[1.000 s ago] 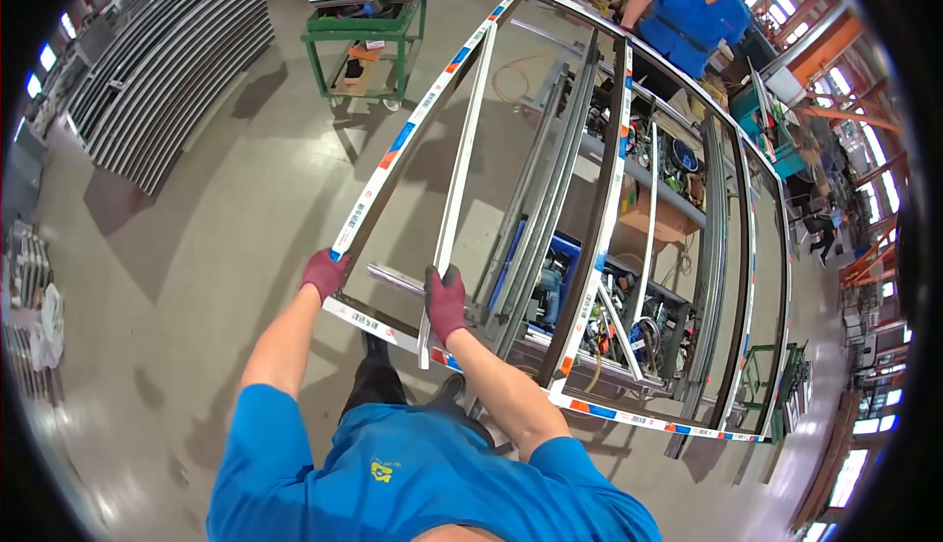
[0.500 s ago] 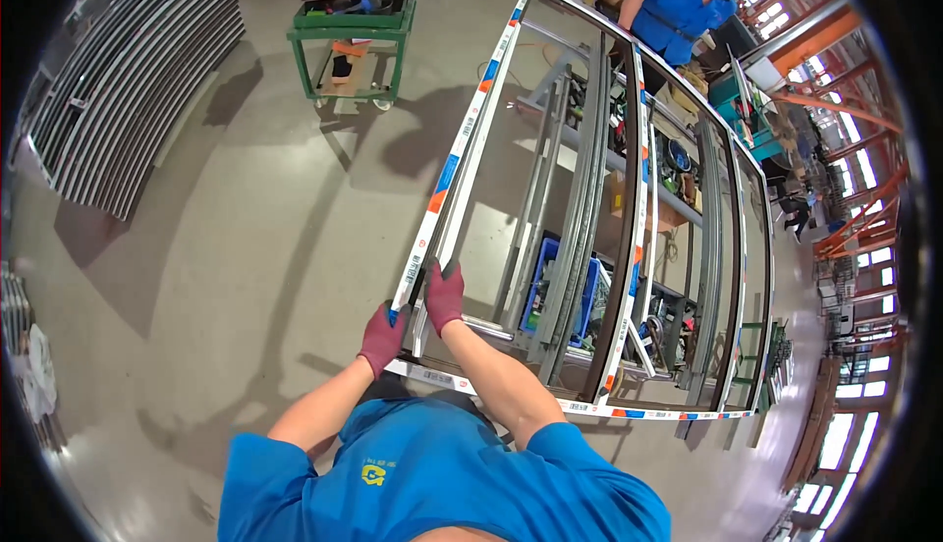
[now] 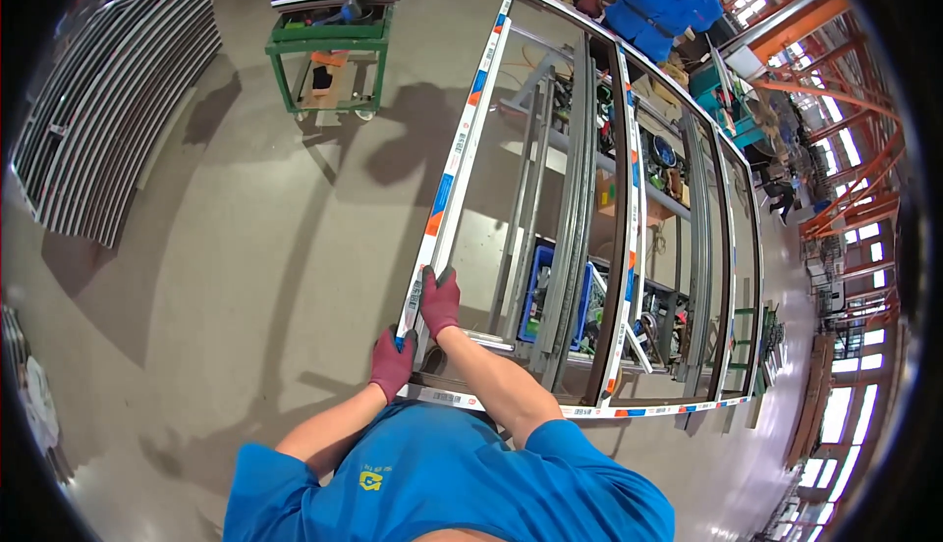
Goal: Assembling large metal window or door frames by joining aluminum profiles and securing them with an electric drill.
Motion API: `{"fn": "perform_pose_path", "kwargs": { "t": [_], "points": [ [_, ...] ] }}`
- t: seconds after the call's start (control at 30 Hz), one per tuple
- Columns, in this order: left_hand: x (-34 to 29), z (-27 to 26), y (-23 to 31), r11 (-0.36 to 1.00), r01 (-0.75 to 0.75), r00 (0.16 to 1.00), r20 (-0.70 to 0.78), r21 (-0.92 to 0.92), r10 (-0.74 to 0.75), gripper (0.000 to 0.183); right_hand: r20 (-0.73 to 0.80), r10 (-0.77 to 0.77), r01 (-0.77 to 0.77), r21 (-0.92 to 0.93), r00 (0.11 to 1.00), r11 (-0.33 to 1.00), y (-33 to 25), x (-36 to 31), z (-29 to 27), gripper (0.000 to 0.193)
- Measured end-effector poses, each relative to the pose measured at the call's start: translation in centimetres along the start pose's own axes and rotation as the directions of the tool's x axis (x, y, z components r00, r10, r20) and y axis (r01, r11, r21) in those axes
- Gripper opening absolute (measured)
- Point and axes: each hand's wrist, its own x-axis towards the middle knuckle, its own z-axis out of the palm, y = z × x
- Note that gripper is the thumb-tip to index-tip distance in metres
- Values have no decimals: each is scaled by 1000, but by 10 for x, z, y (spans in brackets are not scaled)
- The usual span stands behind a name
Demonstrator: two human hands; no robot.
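A large window frame (image 3: pixel 629 198) with white, orange and blue printed film along its bars lies flat across supports before me. My left hand (image 3: pixel 393 363), in a maroon glove with dark fingertips, is closed round the near end of its left side bar (image 3: pixel 450 184). Just beyond it, my right hand (image 3: pixel 440 301), gloved alike, grips the same bar from the inner side, fingertips over the top. Both palms and the undersides of the fingers are hidden. The frame's near bar (image 3: pixel 530 406) runs past my waist to the right.
A co-worker in blue (image 3: pixel 653 2) stands at the far side, a gloved hand at the frame's far edge. Under the frame are grey metal profiles (image 3: pixel 565 238) and a blue crate (image 3: pixel 537 292). A green trolley (image 3: pixel 329 43) and stacked frames (image 3: pixel 118 100) stand left.
The gap along the left side bar looks narrower. My right hand has moved left against the bar. The whole scene sits slightly further left, and the co-worker's gloved hand has come into sight.
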Motion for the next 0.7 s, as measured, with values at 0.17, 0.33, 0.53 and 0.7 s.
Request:
{"fn": "perform_pose_path", "kwargs": {
  "t": [0.17,0.33,0.53,0.7],
  "points": [
    [-3,-6,6,999,-30,999,-33,20,30,41,21,52,-49,-114,998,992,-6,-2,3,47],
    [-4,-8,12,1000,-14,1000,9,-21,15,45,74,73,-64,-110,995,992,-4,4,9,47],
    [7,-17,24,999,-49,992,115,16,47,66,140,-16,29,-95,990,995,1,12,2,51],
    [33,-12,49,983,-84,987,147,165,59,70,226,-48,84,-149,973,985,11,12,-7,56]
  ]
}}
